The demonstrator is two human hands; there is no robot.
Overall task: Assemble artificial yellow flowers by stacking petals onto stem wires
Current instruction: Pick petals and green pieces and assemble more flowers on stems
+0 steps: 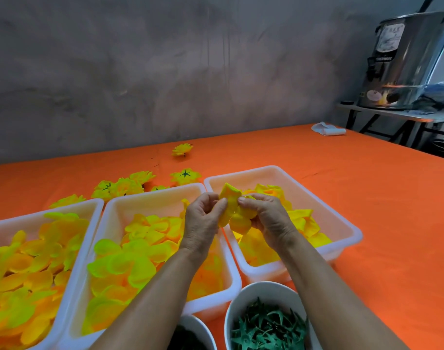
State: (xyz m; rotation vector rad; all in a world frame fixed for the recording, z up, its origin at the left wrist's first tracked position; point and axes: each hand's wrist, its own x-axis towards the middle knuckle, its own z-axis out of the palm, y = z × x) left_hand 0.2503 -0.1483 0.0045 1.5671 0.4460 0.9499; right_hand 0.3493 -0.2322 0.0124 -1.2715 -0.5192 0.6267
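Observation:
Both hands hold a small bunch of yellow fabric petals [232, 210] in the air above the gap between the middle tub and the right tub. My left hand [203, 221] pinches the petals from the left with thumb and fingers. From the right, my right hand [267, 218] grips them with curled fingers. No stem wire shows between the fingers. Three white tubs hold loose yellow petals: the left tub [3, 223], the middle tub [150, 195] and the right tub [342, 223].
Several finished yellow flowers [124, 185] lie on the orange tablecloth [367, 248] behind the tubs, one more flower [181, 149] farther back. A white bowl [241, 296] of green calyx pieces and a second bowl [203, 327] stand at the near edge. A steel urn [405, 59] stands on a side table.

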